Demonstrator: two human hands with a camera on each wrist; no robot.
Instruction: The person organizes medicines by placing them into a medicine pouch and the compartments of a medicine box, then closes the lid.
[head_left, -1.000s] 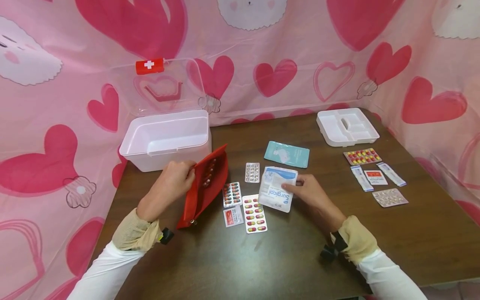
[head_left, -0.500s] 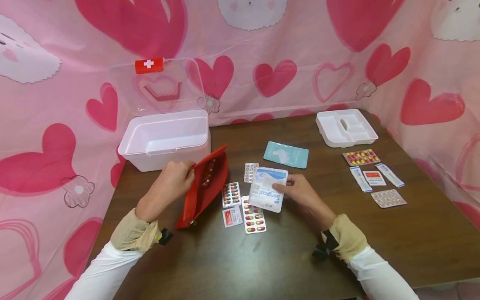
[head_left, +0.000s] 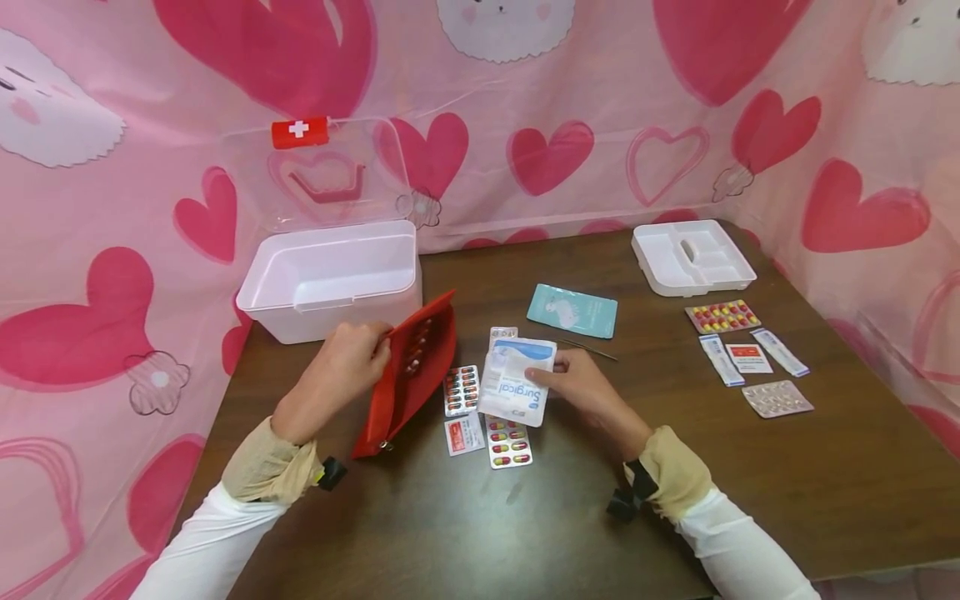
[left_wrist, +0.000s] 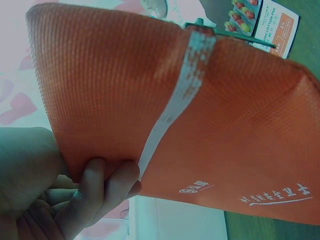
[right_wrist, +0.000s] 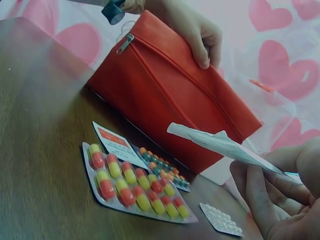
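Observation:
In the head view my left hand (head_left: 341, 367) grips the top edge of a red zippered pouch (head_left: 397, 400), tilted up with its mouth gaping to the right. Small shiny shapes show inside it. My right hand (head_left: 588, 387) pinches a white packet printed "Surgical" (head_left: 513, 383) by its right edge, above the table and right of the pouch. Below the packet lie a red-and-yellow capsule blister pack (head_left: 510, 450), a green-and-orange one (head_left: 461, 390) and a cotton pad sachet (head_left: 465, 435). The packet partly covers a silver blister pack (head_left: 503, 332). The right wrist view shows the packet (right_wrist: 220, 145) edge-on, apart from the pouch.
A white first-aid box (head_left: 337, 308) with its clear lid raised stands behind the pouch. A teal packet (head_left: 573, 311) and a thin stick-like item (head_left: 592, 348) lie behind my right hand. At right are a white compartment tray (head_left: 693, 258), blister packs (head_left: 777, 398) and sachets (head_left: 748, 358).
My right hand has moved left with the white packet, nearer the pouch and over the blister packs. The thin stick-like item has come into sight. My left hand and the pouch have stayed nearly still.

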